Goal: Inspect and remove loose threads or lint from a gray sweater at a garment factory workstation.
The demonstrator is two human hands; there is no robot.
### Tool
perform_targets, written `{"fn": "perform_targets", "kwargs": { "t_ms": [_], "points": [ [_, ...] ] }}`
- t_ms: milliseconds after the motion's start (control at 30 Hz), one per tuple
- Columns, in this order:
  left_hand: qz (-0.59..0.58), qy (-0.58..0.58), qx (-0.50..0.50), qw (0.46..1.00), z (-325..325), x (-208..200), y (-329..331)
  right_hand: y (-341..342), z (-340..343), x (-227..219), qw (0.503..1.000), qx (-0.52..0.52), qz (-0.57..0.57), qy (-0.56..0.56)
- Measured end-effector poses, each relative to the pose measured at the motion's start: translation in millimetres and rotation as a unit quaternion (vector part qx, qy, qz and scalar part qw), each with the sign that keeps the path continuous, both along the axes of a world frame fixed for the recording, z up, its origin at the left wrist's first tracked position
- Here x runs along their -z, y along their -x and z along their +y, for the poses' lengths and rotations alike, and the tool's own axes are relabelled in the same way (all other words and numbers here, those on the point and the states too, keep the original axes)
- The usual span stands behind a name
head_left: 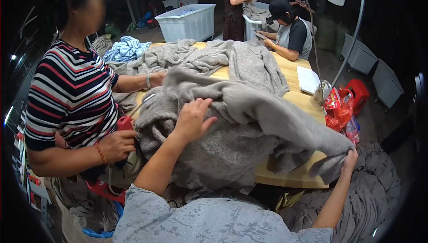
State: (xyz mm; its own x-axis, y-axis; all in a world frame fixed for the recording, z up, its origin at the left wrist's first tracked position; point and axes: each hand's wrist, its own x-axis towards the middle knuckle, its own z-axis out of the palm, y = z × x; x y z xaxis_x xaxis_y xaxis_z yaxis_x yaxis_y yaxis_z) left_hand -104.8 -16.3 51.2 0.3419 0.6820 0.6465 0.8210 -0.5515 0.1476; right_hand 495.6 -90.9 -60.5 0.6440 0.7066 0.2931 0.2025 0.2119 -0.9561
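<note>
The grey knit garment [245, 122] at the frame's centre likely handles best under light tension, with the right hand [349, 160] gripping its end and the spread-fingered left hand [192, 120] steadying it.

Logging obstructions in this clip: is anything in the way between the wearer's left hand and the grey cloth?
Nothing visible is. The left hand is open over the grey cloth, though whether it touches is unclear. The right hand grips the cloth's right end directly.
</note>
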Motion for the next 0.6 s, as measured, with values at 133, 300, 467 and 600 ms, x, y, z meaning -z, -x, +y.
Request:
{"fn": "perform_targets", "kwargs": {
  "t_ms": [133,300,467,600],
  "points": [
    [0.073,0.132,0.013,0.988,-2.2,-1.3,-29.9,-4.3,-30.2,42.5,0.991,0.043,-0.012,0.130],
    [-0.012,0.229,0.093,0.969,12.6,-20.0,-41.1,58.6,-30.3,19.5,0.836,-0.057,-0.454,0.305],
    [-0.036,0.039,-0.040,0.998,58.4,-29.9,-38.7,125.0,51.5,-40.4,0.893,-0.155,-0.416,0.078],
    [0.090,0.269,-0.051,0.958,84.4,-28.4,-40.5,163.0,117.9,-31.2,0.839,-0.170,-0.501,0.126]
  ]
}}
